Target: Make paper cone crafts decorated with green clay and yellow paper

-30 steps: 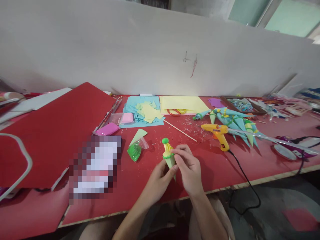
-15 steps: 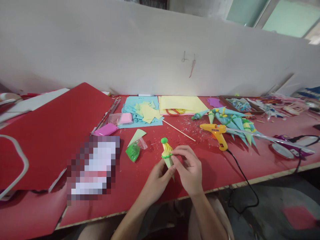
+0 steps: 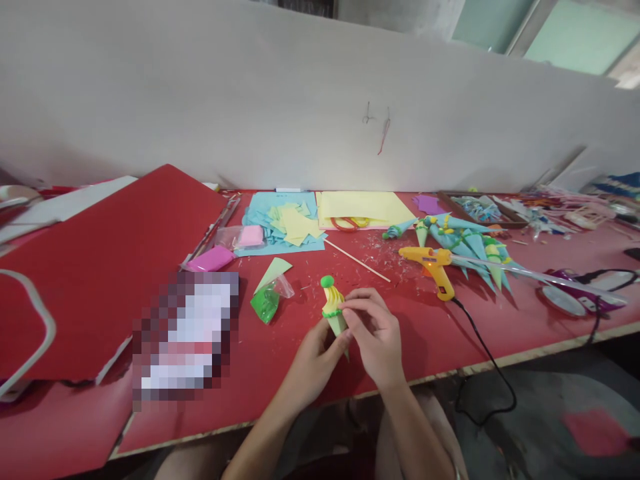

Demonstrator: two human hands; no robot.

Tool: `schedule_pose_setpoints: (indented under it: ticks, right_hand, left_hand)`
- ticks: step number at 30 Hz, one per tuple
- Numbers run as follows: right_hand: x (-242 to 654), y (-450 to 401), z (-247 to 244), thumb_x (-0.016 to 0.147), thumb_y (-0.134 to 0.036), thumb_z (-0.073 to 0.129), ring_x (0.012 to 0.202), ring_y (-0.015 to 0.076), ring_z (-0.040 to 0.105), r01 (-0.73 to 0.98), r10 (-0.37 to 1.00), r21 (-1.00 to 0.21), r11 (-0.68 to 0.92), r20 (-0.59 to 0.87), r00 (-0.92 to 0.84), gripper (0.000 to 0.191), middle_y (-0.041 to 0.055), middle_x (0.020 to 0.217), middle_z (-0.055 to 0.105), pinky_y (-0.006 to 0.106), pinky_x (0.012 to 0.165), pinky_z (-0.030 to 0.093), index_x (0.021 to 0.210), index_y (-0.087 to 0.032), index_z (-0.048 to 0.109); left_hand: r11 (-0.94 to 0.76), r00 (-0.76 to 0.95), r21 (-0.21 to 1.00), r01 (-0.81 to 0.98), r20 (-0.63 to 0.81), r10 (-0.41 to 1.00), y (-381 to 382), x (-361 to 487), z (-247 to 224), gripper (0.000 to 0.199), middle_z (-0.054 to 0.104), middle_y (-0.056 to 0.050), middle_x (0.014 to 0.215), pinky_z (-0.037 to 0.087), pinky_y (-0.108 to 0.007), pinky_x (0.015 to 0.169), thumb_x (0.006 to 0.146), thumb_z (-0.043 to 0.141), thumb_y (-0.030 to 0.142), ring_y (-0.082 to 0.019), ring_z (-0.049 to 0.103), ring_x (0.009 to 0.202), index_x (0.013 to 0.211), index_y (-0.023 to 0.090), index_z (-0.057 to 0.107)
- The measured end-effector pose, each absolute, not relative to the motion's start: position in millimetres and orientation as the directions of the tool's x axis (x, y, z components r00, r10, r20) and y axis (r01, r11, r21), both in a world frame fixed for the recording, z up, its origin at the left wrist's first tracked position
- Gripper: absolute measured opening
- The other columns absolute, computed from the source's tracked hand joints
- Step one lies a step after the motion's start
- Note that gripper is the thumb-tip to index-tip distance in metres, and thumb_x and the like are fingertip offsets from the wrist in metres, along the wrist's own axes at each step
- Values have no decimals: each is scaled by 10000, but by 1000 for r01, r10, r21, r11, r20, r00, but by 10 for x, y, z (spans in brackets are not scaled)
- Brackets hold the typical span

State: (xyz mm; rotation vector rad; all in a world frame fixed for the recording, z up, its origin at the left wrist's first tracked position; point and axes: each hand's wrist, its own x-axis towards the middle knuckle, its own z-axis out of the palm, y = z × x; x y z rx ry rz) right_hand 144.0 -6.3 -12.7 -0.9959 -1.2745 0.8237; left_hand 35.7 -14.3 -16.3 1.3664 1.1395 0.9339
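Observation:
My left hand (image 3: 320, 357) is closed around the pale green paper body of a toy ice cream cone (image 3: 333, 307), which stands nearly upright, its point down. Yellow clay swirls rise from a green clay rim, and a green ball (image 3: 327, 282) tops them. Thumb and forefinger of my right hand (image 3: 374, 333) are pinched together against the right side of the swirl, just at the rim. Whether a small bit of clay lies between those fingertips is hidden. Left of the cone lie a bag of green clay (image 3: 265, 305) and a light green paper piece (image 3: 275, 271).
A yellow glue gun (image 3: 434, 263) with a clear stick and black cord rests on the right. Behind it lie several finished cones (image 3: 475, 243). Further back are paper pieces (image 3: 295, 223), a wooden stick (image 3: 357, 260) and pink clay packs (image 3: 211, 259). A red board (image 3: 110, 280) covers the left.

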Motion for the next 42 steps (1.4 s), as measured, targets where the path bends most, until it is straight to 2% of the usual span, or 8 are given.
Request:
schedule_pose_setpoints:
  ticks: [12, 21, 24, 27, 31, 34, 38, 42]
  right_hand:
    - [1448, -44, -175, 758, -233, 564, 782, 130, 527, -196, 952, -932, 305, 293, 86, 71, 10, 873, 507, 225, 664, 431, 794, -221, 625]
    - [1441, -39, -201, 767, -288, 568, 789, 144, 519, -226, 958, -933, 280, 257, 125, 102, 12, 847, 530, 252, 714, 413, 814, -206, 606]
    - [1455, -25, -255, 796, -317, 532, 758, 139, 508, -260, 959, -938, 230, 174, 224, 131, 3, 817, 543, 266, 730, 398, 812, -210, 607]
    - [1466, 1, -311, 782, -319, 546, 714, 131, 484, -309, 953, -932, 190, 99, 288, 121, -8, 788, 539, 267, 716, 390, 791, -213, 604]
    - [1476, 19, -351, 748, -298, 576, 707, 131, 473, -335, 952, -930, 150, 44, 304, 98, -11, 791, 548, 264, 707, 381, 789, -215, 610]
    - [1482, 14, -353, 734, -286, 582, 712, 135, 472, -356, 952, -922, 150, 37, 305, 90, -9, 789, 550, 262, 701, 381, 777, -214, 615]
    - [1476, 8, -334, 736, -287, 562, 710, 140, 472, -391, 950, -900, 191, 69, 304, 97, -1, 771, 543, 267, 702, 386, 752, -205, 611]
    - [1474, 7, -314, 739, -290, 551, 696, 142, 466, -396, 954, -896, 202, 88, 287, 106, 7, 756, 534, 272, 689, 391, 747, -199, 606]
  left_hand:
    - [-42, 236, 987, 158, 4, 972, -147, 346, -151, 267, 639, -52, 918, 431, -305, 781, 768, 484, 341, -198, 556, 863, 930, 148, 575]
    - [-96, 207, 934, 344, 24, 978, -125, 284, -109, 258, 627, -14, 713, 435, -257, 622, 781, 462, 369, -166, 552, 672, 834, 150, 587]
    - [-71, 68, 763, 643, 36, 997, -63, 200, -106, 286, 575, -2, 586, 389, -254, 525, 785, 468, 410, -157, 515, 541, 748, 148, 580]
    - [-55, 17, 586, 808, 69, 997, 3, 163, -142, 231, 617, -50, 709, 413, -276, 561, 766, 519, 334, -181, 557, 602, 851, 130, 590]
    - [-39, -5, 516, 856, 84, 996, 26, 161, -145, 430, 617, -111, 960, 465, -295, 624, 760, 546, 292, -206, 608, 751, 1151, 122, 487]
    - [-30, -44, 427, 904, 163, 986, 24, 108, -80, 409, 586, -105, 1052, 468, -286, 554, 793, 499, 388, -217, 617, 779, 1144, 178, 498]
    - [-9, -78, 157, 988, 541, 838, 93, -49, -57, 427, 517, -160, 1160, 469, -335, 718, 800, 490, 385, -277, 537, 1014, 1153, 145, 487]
    - [-22, 60, -77, 997, 539, 840, 156, -161, -163, 369, 590, -193, 1061, 395, -430, 865, 768, 513, 234, -314, 532, 1014, 1098, 68, 512]
